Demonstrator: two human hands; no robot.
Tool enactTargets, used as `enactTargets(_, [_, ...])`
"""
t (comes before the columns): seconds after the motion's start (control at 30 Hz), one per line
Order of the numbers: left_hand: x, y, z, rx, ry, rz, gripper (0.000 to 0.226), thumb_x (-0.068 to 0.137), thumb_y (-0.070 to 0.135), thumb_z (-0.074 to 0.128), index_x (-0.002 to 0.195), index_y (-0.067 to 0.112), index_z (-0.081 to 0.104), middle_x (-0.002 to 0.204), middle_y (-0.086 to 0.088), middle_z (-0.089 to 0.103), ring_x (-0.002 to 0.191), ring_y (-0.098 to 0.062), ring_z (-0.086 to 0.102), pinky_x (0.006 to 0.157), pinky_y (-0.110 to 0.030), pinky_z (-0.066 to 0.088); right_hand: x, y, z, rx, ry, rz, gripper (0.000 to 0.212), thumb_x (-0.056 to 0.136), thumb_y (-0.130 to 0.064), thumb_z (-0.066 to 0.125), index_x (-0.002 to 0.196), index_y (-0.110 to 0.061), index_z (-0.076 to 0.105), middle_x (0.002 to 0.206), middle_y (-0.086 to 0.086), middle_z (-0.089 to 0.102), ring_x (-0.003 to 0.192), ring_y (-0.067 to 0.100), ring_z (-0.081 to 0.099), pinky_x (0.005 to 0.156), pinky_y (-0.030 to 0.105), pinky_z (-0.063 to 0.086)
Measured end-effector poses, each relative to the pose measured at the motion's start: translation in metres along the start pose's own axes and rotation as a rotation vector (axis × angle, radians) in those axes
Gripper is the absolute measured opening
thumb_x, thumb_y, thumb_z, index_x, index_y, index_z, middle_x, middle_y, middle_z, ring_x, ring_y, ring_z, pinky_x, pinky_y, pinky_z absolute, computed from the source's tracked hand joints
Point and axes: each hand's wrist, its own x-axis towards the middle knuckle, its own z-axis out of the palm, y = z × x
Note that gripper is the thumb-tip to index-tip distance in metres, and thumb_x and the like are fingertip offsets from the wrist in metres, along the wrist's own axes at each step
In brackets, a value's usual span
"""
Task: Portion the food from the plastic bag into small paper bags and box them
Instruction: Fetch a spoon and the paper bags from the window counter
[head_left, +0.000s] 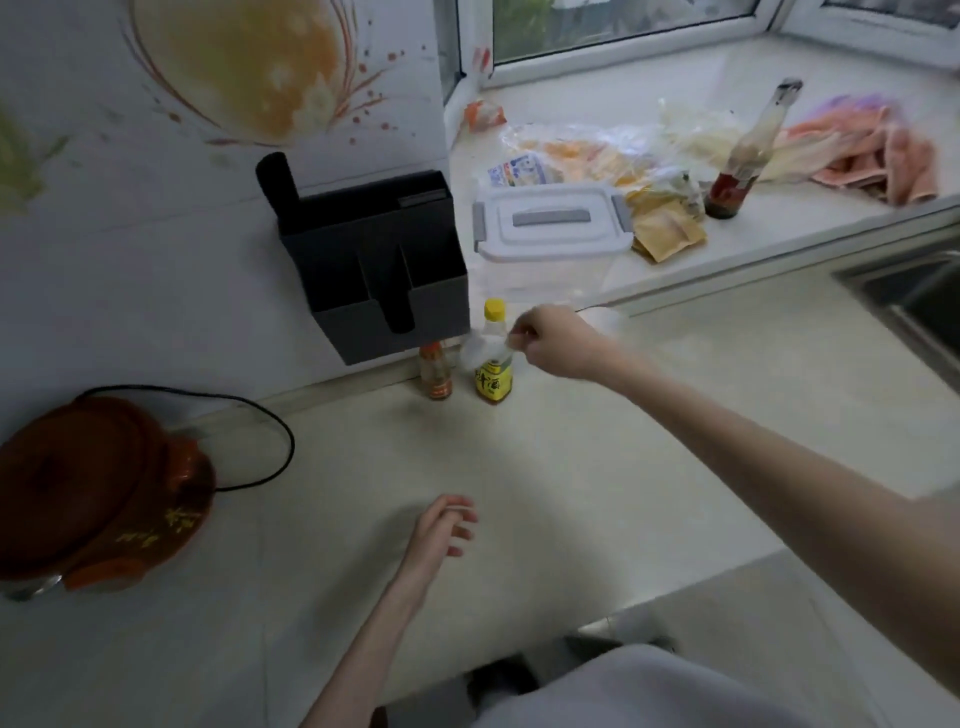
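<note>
The yellow-capped bottle by the far wall carries a yellow label with dark Chinese characters; "酒" seems legible, the rest blurred. The brown pot at near left bears yellow characters, unreadable. The small red-capped bottle's label is illegible.

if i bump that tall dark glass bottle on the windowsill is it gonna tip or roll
The tall dark glass bottle probably tips easily: it is slender with a narrow base. Its little remaining dark liquid sits low, which helps slightly. Being round, it would likely roll, and may break.
</note>
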Motion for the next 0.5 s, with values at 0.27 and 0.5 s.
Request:
enactTargets(0.27, [-0.009, -0.019, 0.096, 0.172, -0.045, -0.050, 0.029, 0.094, -0.005, 0.039, 0.094, 0.016, 0.060, 0.083, -0.001, 0.066, 0.065, -0.013, 0.056, 0.056, -0.024, 0.039, -0.138, 0.205, 0.078, 1.170, -0.312, 0.681, 0.023, 0.095, -0.007, 0.029, 0.081, -0.012, 0.046, 0.050, -0.008, 0.023, 0.040, 0.006, 0.020, 0.038, 0.017, 0.016])
enactTargets(0.5, [-0.018, -0.008, 0.202, 0.332, -0.138, -0.057, 0.029, 0.094, -0.004, 0.038, 0.097, 0.016, 0.059, 0.085, 0.001, 0.065, 0.067, -0.011, 0.056, 0.053, -0.019, 0.040, -0.197, 0.298, 0.040, 1.195, -0.197, 0.659, 0.021, 0.098, -0.020, 0.038, 0.089, -0.007, 0.053, 0.052, -0.007, 0.024, 0.043, 0.008, 0.022, 0.040, 0.021, 0.018])
